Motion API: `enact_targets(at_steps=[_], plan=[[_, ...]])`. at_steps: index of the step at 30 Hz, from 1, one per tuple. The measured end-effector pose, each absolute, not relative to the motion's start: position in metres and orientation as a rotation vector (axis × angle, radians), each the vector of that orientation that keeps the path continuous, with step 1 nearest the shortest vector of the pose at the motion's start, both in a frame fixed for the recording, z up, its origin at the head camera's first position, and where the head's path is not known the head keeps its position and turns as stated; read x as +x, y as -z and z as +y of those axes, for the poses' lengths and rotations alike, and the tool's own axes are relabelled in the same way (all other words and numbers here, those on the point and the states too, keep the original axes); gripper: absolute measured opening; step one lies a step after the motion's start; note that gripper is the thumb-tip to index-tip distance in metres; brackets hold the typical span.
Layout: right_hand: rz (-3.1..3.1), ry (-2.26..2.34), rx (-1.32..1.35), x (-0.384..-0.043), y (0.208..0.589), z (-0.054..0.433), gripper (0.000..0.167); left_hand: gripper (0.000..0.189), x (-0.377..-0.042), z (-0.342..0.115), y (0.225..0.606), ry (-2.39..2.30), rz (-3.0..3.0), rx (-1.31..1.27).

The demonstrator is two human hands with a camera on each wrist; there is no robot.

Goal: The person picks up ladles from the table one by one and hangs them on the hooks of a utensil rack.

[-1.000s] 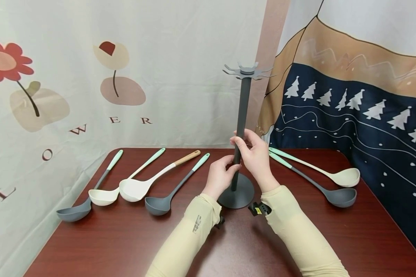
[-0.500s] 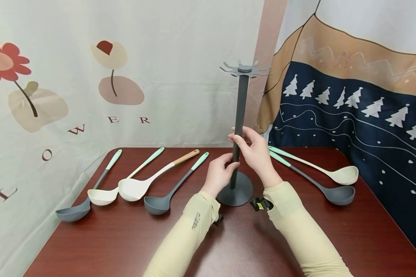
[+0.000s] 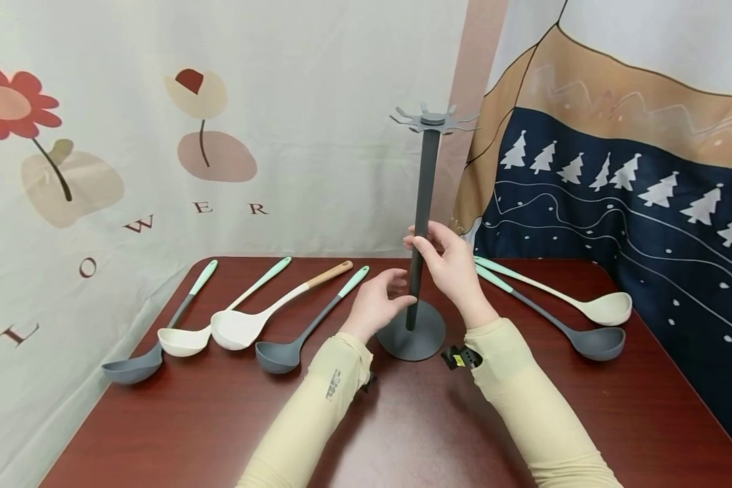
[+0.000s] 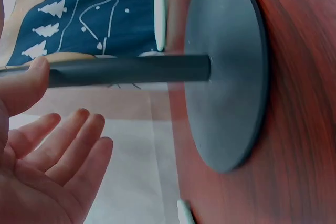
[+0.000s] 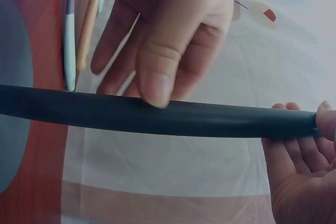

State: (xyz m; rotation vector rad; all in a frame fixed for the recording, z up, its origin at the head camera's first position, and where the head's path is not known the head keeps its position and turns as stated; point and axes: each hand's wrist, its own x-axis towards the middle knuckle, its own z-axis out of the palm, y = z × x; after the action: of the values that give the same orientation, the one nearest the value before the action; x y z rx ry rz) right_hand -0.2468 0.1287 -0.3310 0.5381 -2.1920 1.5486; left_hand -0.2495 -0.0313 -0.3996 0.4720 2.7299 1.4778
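Observation:
A dark grey utensil stand (image 3: 425, 176) rises from a round base (image 3: 411, 342) on the table, its top a ring of upturned hooks (image 3: 433, 120). My right hand (image 3: 454, 268) grips the pole about midway, thumb in front and fingers behind. Lower down on the left side, my left hand (image 3: 375, 301) has its fingers spread, with the thumb tip right at the pole. In the left wrist view the fingers of that left hand (image 4: 63, 166) are straight and apart from the pole. The right wrist view shows the right hand's fingers (image 5: 294, 156) around the pole.
Left of the stand lie several ladles: a grey one (image 3: 135, 371), a cream one (image 3: 184, 342), a white one with a wooden-coloured handle (image 3: 244, 331) and another grey one (image 3: 278, 357). To the right lie a cream ladle (image 3: 610, 309) and a grey ladle (image 3: 599, 343). Curtains hang behind the table.
My left hand has loosened from the pole, spreading its fingers and shifting slightly left and down. The right hand keeps its grip, and the ladles stay where they lay.

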Motion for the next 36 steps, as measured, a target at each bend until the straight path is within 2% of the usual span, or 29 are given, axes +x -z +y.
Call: enact_targets(at_steps=[13, 20, 36], plan=[[-2.200, -1.561, 0.512, -0.247, 0.333, 0.127, 0.023, 0.070, -0.257, -0.062, 0.407, -1.181, 2.860, 0.360], [-2.230, -1.574, 0.515, -0.247, 0.330, 0.129, 0.022, 0.090, -0.265, -0.080, 0.409, -1.028, 2.938, 0.302], [-2.229, -1.589, 0.505, -0.247, 0.329, 0.130, 0.021, 0.102, -0.283, -0.107, 0.414, -0.714, 3.023, 0.209]])
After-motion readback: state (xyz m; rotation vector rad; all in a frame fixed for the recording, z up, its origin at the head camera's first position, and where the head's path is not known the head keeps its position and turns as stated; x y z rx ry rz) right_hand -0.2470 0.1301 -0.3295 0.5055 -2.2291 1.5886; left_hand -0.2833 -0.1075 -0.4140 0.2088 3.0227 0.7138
